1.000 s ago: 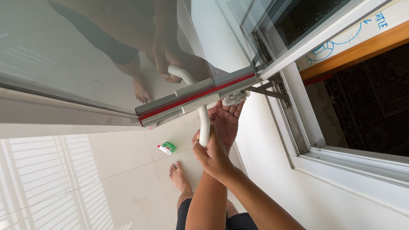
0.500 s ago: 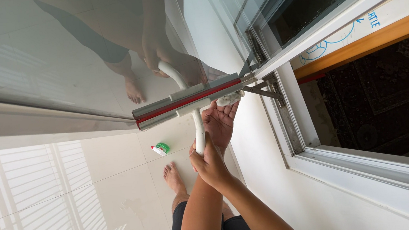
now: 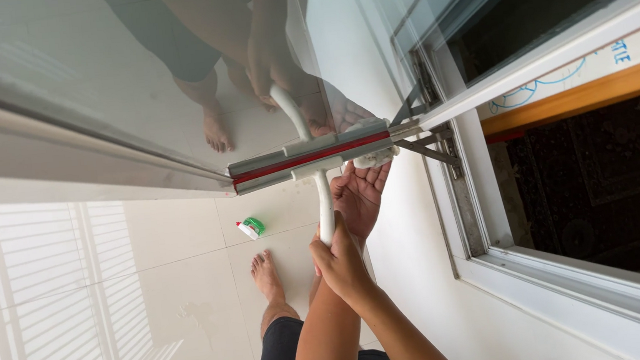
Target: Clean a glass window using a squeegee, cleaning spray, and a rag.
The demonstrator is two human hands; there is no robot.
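Sliding leftward along the glass pane since a moment ago, my squeegee now sits with its red blade on the pane's lower edge. My left hand is closed around its white handle, and my right hand, beside it, presses a white cloth against the blade's end. Beyond lie my bare foot and a small green-and-white bottle on the tiled floor; what it holds I cannot tell.

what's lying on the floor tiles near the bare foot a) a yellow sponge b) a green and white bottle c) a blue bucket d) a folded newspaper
b, a small green and white bottle lies on its side on the pale floor tiles, just above the bare foot in the head view.
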